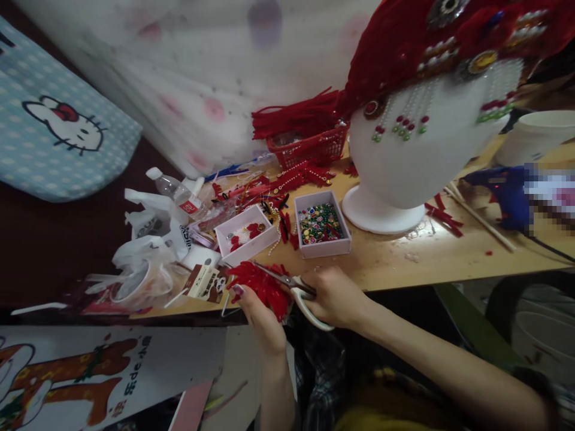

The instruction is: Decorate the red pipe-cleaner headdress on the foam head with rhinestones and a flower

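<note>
My left hand [264,320] holds a bunch of red fuzzy strips [265,287] near the table's front edge. White-handled scissors [299,288] are gripped in my right hand [332,296], their blades lying over the top of the red bunch. Just beyond my hands are two small white boxes: one [322,248] is filled with green, red and gold beads, the other [247,251] has white beads and red pieces. Past them on the table lie red strips with beads [291,179].
A white foam head [404,161] wears a red beaded headdress [404,48]. Behind the boxes stands a red basket [309,149] of red strips. Plastic bags [153,269] and a bottle [177,194] are at left. A blue glue gun [505,191] and wooden sticks [485,221] lie at right.
</note>
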Action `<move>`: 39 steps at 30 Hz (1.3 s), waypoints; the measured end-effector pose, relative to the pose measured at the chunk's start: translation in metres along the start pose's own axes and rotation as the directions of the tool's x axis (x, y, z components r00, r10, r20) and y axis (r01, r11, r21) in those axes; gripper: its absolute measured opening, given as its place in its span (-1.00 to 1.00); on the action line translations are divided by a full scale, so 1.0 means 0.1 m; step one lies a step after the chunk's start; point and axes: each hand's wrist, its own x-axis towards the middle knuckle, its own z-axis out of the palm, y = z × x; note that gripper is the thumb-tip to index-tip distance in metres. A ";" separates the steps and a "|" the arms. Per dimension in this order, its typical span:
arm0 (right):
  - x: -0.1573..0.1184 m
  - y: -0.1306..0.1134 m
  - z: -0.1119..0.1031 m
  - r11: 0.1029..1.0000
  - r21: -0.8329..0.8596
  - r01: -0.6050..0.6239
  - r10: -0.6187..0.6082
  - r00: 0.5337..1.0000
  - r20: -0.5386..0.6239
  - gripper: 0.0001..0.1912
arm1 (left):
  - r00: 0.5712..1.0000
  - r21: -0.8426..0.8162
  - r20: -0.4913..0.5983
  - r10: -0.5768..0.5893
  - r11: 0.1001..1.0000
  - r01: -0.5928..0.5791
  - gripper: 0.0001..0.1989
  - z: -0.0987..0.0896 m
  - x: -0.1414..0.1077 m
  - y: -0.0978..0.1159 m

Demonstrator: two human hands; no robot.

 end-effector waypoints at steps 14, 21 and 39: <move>-0.06 -0.17 -0.15 0.997 0.000 -0.080 0.080 0.995 0.055 -0.88 | 0.998 -0.229 0.034 -0.044 0.972 0.050 -0.33 0.03 -0.04 0.16; -0.06 -0.14 -0.15 0.999 -0.010 -0.053 0.053 0.994 0.099 -0.86 | 0.983 -0.223 0.135 -0.122 0.963 0.150 -0.32 -0.01 -0.08 0.13; -0.02 0.02 -0.23 0.971 -0.227 0.081 -0.067 0.996 0.066 -0.86 | 0.949 -0.178 0.196 -0.248 0.942 0.283 -0.55 -0.19 0.08 0.21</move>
